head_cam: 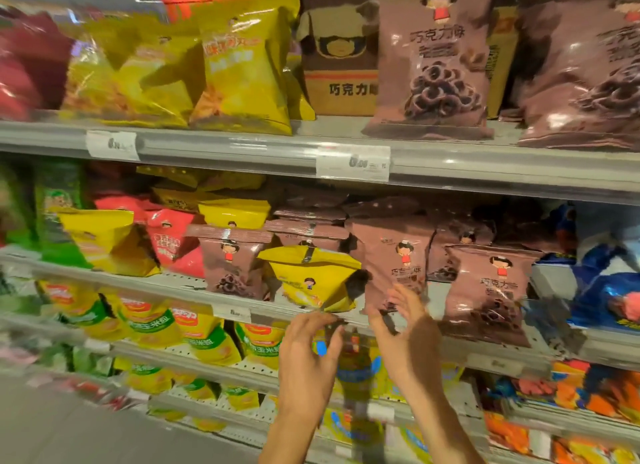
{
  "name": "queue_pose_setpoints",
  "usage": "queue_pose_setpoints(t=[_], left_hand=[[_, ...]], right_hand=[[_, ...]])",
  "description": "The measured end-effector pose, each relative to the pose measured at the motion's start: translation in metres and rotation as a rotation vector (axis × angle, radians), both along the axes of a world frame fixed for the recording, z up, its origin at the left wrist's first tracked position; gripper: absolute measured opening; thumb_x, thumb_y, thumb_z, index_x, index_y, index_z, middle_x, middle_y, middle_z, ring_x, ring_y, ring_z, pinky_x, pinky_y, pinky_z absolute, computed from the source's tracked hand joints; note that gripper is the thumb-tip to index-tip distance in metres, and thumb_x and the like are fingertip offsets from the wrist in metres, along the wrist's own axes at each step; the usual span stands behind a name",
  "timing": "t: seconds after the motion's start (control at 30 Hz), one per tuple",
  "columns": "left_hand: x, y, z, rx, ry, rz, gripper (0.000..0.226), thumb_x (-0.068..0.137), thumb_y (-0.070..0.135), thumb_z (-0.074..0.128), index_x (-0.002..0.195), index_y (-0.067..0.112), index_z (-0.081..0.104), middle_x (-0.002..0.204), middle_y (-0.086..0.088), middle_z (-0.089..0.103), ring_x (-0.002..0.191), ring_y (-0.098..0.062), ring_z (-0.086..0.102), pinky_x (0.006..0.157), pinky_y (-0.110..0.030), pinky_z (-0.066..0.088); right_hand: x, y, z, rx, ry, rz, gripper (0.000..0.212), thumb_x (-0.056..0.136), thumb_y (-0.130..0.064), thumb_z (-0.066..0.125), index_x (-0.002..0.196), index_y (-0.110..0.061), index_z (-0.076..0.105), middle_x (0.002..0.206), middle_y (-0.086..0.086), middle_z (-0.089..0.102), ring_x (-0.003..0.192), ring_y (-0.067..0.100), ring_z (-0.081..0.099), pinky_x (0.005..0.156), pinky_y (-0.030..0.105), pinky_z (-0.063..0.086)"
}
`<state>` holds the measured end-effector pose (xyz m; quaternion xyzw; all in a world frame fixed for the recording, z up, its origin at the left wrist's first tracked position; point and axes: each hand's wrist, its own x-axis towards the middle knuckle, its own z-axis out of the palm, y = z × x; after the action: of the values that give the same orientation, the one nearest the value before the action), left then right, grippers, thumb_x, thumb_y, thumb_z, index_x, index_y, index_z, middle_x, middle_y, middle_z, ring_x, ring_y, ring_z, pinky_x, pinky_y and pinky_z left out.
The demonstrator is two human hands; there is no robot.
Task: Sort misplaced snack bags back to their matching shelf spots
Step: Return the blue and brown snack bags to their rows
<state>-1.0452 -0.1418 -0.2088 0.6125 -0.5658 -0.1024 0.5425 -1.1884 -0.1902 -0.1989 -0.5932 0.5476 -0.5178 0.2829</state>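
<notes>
A yellow snack bag (311, 278) stands among brown chocolate-ring bags (393, 259) on the middle shelf (180, 285). My left hand (311, 352) is just below its bottom edge, fingers curled, fingertips at the bag's lower seam; whether it pinches the seam is blurred. My right hand (405, 328) is raised with spread fingers in front of the lower part of a brown bag, right of the yellow one. More yellow bags (104, 242) and a red bag (173, 242) sit further left on the same shelf.
The top shelf (242, 145) carries large yellow bags (239, 61), a brown carton (341, 58) and large brown bags (433, 65). Price tags (352, 163) hang on the shelf rails. Lower shelves hold yellow-green corn snack bags (204, 339) and orange packs (588, 391). Blue bags (606, 283) stand at the right.
</notes>
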Motion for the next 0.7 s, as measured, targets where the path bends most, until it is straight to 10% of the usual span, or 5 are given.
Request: queue_pose_setpoints(t=[0.17,0.3,0.7], left_hand=[[0.088,-0.002,0.008,-0.06,0.07,0.188,0.018,0.082,0.015,0.079,0.097,0.019,0.071,0.104,0.005,0.063,0.101,-0.008,0.059,0.088,-0.032,0.048],[0.151,-0.019,0.014,-0.025,0.099,0.288,0.061,0.077,0.025,0.083,0.127,0.011,0.052,0.12,-0.004,0.054,0.113,-0.023,0.052,0.095,-0.028,0.039],[0.235,-0.087,0.032,0.234,0.131,-0.179,0.122,0.045,0.049,0.091,0.144,0.007,0.034,0.139,-0.008,0.049,0.129,-0.022,0.047,0.11,-0.04,0.04]], right_hand=[[0.064,-0.01,-0.003,0.045,-0.026,0.086,0.071,0.076,-0.024,0.089,0.136,-0.01,0.054,0.131,0.002,0.062,0.124,0.016,0.058,0.107,0.033,0.045],[0.088,-0.016,-0.004,0.051,-0.049,0.056,0.07,0.061,-0.053,0.088,0.118,-0.029,0.055,0.106,-0.013,0.07,0.095,-0.002,0.066,0.08,0.019,0.051],[0.119,-0.047,-0.011,0.036,-0.114,0.046,0.07,0.064,-0.04,0.095,0.126,-0.025,0.066,0.117,-0.009,0.076,0.108,0.014,0.072,0.091,0.036,0.057]])
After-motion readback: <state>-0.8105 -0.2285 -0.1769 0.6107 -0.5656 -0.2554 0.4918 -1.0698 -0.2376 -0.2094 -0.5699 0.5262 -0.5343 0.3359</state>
